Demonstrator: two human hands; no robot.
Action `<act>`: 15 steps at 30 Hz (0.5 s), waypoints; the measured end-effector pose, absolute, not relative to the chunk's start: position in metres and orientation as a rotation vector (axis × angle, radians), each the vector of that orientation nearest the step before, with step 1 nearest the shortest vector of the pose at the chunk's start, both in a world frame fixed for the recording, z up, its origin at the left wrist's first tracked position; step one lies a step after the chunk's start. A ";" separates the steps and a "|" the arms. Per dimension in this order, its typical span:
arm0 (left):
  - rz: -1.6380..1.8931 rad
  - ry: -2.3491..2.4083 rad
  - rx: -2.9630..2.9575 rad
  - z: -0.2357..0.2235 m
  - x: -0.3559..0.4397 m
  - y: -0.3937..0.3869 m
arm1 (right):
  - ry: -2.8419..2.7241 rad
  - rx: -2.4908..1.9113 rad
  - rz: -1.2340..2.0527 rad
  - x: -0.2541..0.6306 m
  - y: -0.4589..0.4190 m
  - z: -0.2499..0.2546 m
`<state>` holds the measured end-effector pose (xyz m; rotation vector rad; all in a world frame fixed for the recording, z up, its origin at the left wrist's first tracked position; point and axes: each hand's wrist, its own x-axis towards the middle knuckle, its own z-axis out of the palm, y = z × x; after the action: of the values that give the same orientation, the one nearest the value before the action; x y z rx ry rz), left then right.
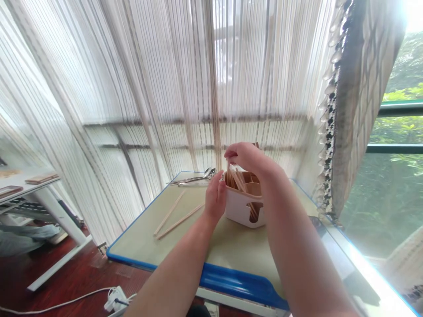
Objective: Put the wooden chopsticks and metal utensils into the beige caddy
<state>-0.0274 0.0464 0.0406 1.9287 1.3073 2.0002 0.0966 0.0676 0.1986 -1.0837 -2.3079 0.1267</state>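
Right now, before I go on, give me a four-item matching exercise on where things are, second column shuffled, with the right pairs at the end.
Things:
1. left hand
2. right hand
3. metal utensils
4. power strip

Places:
A. on the floor
B. above the white container
C. toward the far edge of the table
D. at the white container's left side

Pairs: 1-D, 2-B, 3-C, 4-A

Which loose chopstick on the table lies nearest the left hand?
The rightmost loose chopstick: its far end is beside the left hand, whereas the leftmost loose chopstick ends farther left.
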 end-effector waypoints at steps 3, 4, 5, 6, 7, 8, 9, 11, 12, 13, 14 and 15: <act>1.970 1.278 1.909 0.041 -0.025 0.047 | -2.305 -1.036 0.186 0.096 0.074 0.195; 1.965 1.270 1.909 0.041 -0.025 0.047 | -2.301 -1.021 0.201 0.096 0.075 0.194; 1.964 1.263 1.909 0.041 -0.024 0.047 | -2.293 -1.012 0.210 0.095 0.076 0.193; 1.968 1.258 1.907 0.041 -0.024 0.047 | -2.282 -1.007 0.218 0.095 0.077 0.192; 1.975 1.253 1.904 0.041 -0.023 0.047 | -2.269 -1.001 0.227 0.095 0.077 0.192; 1.984 1.247 1.900 0.042 -0.023 0.046 | -2.258 -0.991 0.243 0.095 0.077 0.191; 1.991 1.243 1.899 0.042 -0.022 0.045 | -2.249 -0.978 0.269 0.095 0.077 0.190; 1.992 1.238 1.912 0.045 -0.022 0.043 | -2.253 -0.924 0.336 0.095 0.077 0.189; 1.986 1.235 1.927 0.046 -0.021 0.042 | -2.263 -0.900 0.363 0.095 0.077 0.189; 1.979 1.232 1.945 0.047 -0.020 0.041 | -2.272 -0.887 0.376 0.095 0.077 0.189; 1.974 1.230 1.964 0.049 -0.020 0.040 | -2.279 -0.886 0.376 0.095 0.077 0.188; 1.972 1.228 1.982 0.050 -0.019 0.039 | -2.282 -0.891 0.365 0.094 0.077 0.188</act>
<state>-0.0195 0.0392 0.0498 1.9823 1.2278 1.9721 0.0943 0.0774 0.1879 -0.8914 -2.2823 0.3652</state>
